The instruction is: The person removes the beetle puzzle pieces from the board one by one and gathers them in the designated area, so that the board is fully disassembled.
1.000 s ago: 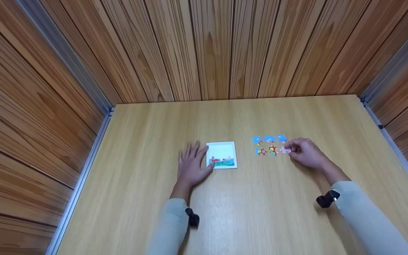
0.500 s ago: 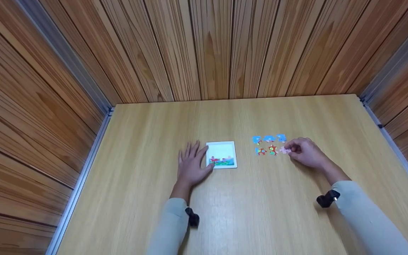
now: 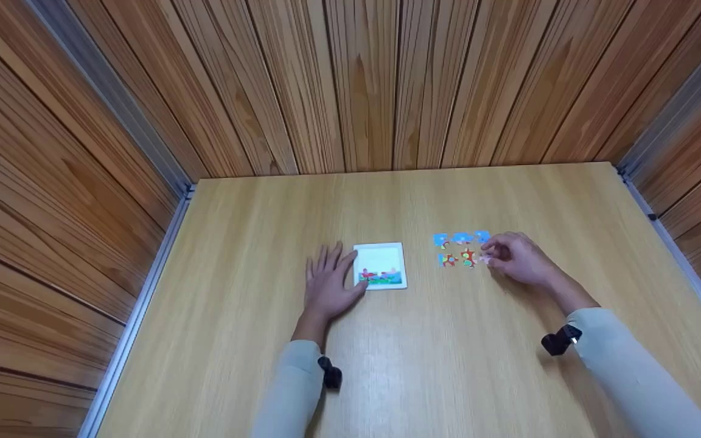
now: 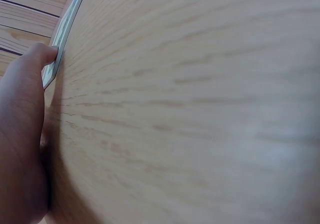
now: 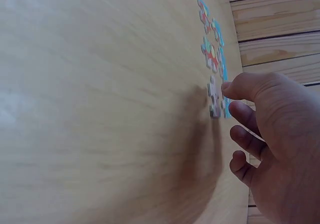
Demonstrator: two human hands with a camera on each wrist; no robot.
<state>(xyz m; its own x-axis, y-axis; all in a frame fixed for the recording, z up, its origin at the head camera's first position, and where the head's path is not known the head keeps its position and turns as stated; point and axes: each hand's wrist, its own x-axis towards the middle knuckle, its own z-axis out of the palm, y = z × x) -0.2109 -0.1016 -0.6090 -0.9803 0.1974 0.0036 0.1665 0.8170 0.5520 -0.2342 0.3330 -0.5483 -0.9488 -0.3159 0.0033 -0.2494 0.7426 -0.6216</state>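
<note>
My left hand (image 3: 330,291) lies with fingers spread on the table, left of a square white puzzle tray (image 3: 380,247). Its thumb touches the tray's lower left edge, also seen in the left wrist view. Along the tray's bottom runs a strip of fitted colourful pieces (image 3: 387,278). My right hand (image 3: 521,258) hovers over the right end of the loose jigsaw pieces, fingers loosely bent. Beneath its fingertips, a pink jigsaw piece (image 5: 215,98) lies on the table, partly covered in the head view. No piece shows lifted in that hand.
Blue jigsaw pieces (image 3: 462,238) form the back row, with red and yellow pieces (image 3: 468,258) in front. The wooden table (image 3: 411,365) meets plank walls (image 3: 362,85) at the back and sides. Metal rails (image 3: 137,316) edge its sides.
My right hand has shifted slightly left and away from me, covering more of the pink jigsaw piece. The left hand and the tray stay where they were.
</note>
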